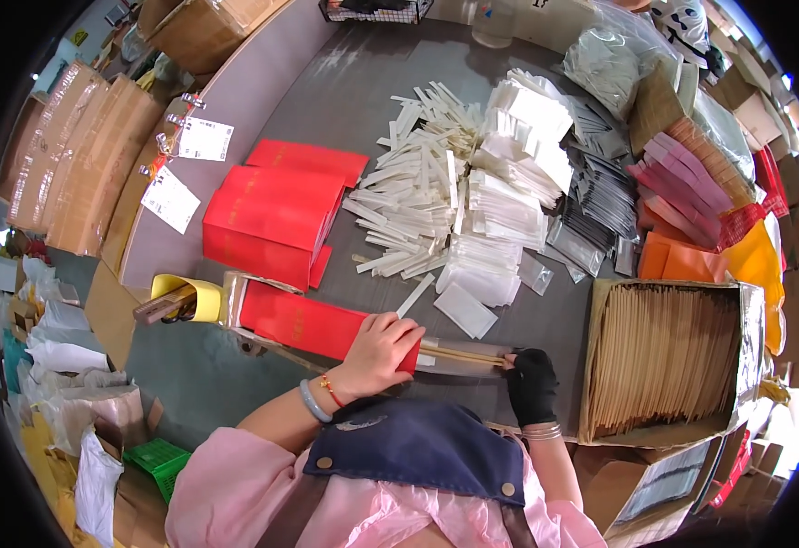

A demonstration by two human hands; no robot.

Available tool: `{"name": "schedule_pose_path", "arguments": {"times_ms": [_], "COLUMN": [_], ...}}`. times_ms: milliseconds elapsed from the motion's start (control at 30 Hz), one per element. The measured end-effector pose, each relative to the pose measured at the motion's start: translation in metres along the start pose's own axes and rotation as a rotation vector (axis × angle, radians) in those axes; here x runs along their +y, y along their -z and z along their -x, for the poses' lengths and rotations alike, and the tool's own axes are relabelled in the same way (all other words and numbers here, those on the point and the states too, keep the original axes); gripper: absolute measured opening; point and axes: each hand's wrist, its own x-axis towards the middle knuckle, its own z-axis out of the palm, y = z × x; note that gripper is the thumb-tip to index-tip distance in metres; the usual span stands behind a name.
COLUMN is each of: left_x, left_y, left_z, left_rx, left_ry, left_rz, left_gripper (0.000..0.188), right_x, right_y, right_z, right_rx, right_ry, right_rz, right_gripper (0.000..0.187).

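A long red paper sleeve (299,321) lies across the front of the table, its left end in a small cardboard holder. My left hand (380,354) grips the sleeve's right end, fingers bent over the edge. From that end a pair of wooden chopsticks (465,354) sticks out to the right, along with what looks like a clear plastic wrapper. My right hand (533,384), in a black fingerless glove, pinches the chopsticks' outer tips. Behind the sleeve lies a fanned stack of red sleeves (271,208). A single white packet (465,310) rests beyond my hands.
White paper strips (408,196) and stacked white packets (513,192) heap up mid-table, with dark flat packets (600,205) beside them. A box packed with chopsticks (664,361) stands right. A yellow cup (186,300) holds tools at left. Cardboard cartons (79,155) stand beyond the table's left wall.
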Motion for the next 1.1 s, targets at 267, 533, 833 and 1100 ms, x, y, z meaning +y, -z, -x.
{"name": "schedule_pose_path", "arguments": {"times_ms": [267,533,833,1100], "left_x": [0.003,-0.017,-0.041,-0.03], "left_y": [-0.009,0.068,0.019,-0.02], "left_z": [-0.017,-0.039,0.005,0.022], "left_rx": [0.004,-0.109,0.233,0.242], "left_ry": [-0.067,-0.249,0.3,0.488], "left_rz": [-0.067,-0.171,-0.074,0.022], "left_gripper": [0.066,0.012,0.069,0.095], "right_x": [-0.071,-0.051,-0.058,-0.06], "right_y": [-0.02,0.034,0.032,0.03], "right_z": [-0.032,-0.035,-0.027,-0.028], "right_rx": [-0.014,-0.078,-0.135,-0.213], "right_ry": [-0.001,0.043,0.027,0.069], "right_rz": [-0.342,0.039,0.122,0.123], "right_gripper": [0.057,0.059,0.059,0.063]}}
